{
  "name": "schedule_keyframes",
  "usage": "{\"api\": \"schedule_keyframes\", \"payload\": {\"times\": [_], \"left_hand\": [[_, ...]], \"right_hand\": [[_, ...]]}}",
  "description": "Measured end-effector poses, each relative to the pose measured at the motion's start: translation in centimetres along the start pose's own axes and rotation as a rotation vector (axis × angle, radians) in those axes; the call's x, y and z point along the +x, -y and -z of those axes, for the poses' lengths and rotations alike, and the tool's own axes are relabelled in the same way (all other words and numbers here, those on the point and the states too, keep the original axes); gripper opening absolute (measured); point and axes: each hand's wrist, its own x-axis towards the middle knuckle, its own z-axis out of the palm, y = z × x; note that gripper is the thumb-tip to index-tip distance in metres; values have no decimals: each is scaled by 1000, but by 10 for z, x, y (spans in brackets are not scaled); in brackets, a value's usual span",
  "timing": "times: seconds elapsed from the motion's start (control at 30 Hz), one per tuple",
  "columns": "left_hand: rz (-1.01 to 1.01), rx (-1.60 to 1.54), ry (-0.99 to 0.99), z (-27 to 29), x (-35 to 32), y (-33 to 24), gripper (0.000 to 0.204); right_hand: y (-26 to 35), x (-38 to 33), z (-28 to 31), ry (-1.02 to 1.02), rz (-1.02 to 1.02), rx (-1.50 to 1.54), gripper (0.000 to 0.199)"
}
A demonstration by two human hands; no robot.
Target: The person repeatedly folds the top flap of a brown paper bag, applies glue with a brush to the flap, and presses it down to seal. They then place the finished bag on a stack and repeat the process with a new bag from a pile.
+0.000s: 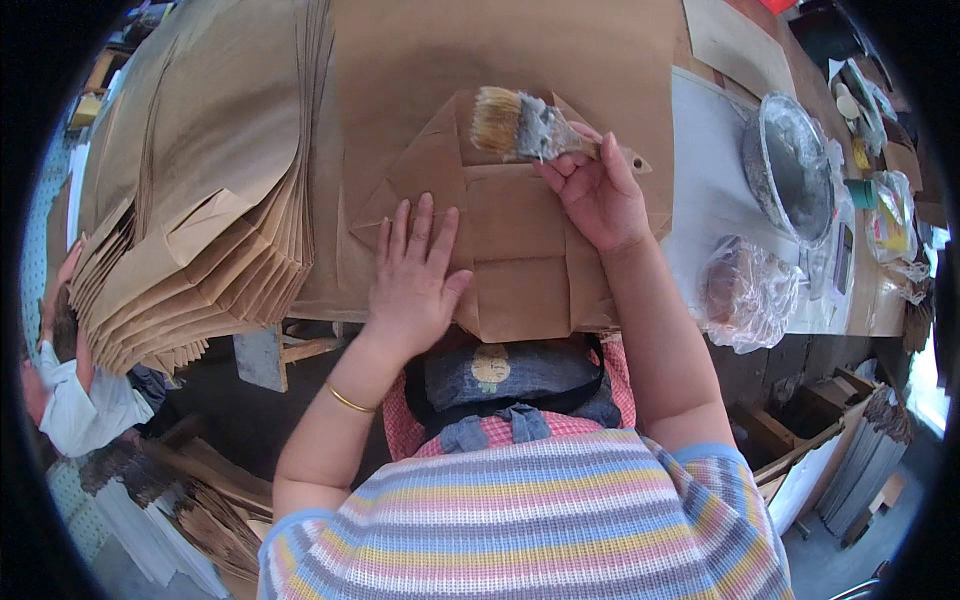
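Nearest to me, at the bottom centre of the frame, is the striped knit top (520,520) of the person wearing the camera, with a pink checked cloth (590,426) at the waist just above it. Two bare forearms reach up from there, the left one wearing a gold bangle (350,400). In the middle of the frame I see the left hand (415,275) spread palm down on a brown paper bag (518,225), fingers pointing upward and thumb out to the side. The bag lies flat at the centre, its lower end folded into angled flaps around a rectangular panel. Right of centre and a little higher, the right hand (600,195) pinches the handle of a wide brush (535,128) between thumb and fingers; the pale bristles point left over the folded flaps, and I cannot tell whether they touch the paper. At the right, a clear plastic bag (750,290) with something brownish inside rests on a pale work surface (700,150), and above it stands a grey, smeared basin (754,160). Fanned brown bags (230,120) are stacked across the upper left. Beyond them, at the far left edge, I see another person (85,405) in a white shirt.
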Motion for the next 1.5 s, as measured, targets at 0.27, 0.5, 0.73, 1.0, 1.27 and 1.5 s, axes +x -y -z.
{"api": "schedule_keyframes", "payload": {"times": [0.27,0.5,0.73,1.0,1.27,1.5], "left_hand": [[-23,105,-195,-7,82,38,64],[-265,85,-65,-2,63,36,65],[-262,107,-71,-2,70,40,70],[-287,137,-106,-7,72,39,70],[-382,-169,-205,-2,80,57,47],[-346,-332,-320,-13,87,59,28]], "right_hand": [[28,29,14,-48,-90,-30,39],[8,-56,-20,-220,-239,-522,35],[70,-99,-102,321,210,-1975,20],[32,-126,-104,573,144,-2043,27],[18,-88,-111,453,121,-1527,28],[-26,-30,-111,824,106,-1907,33]]}}
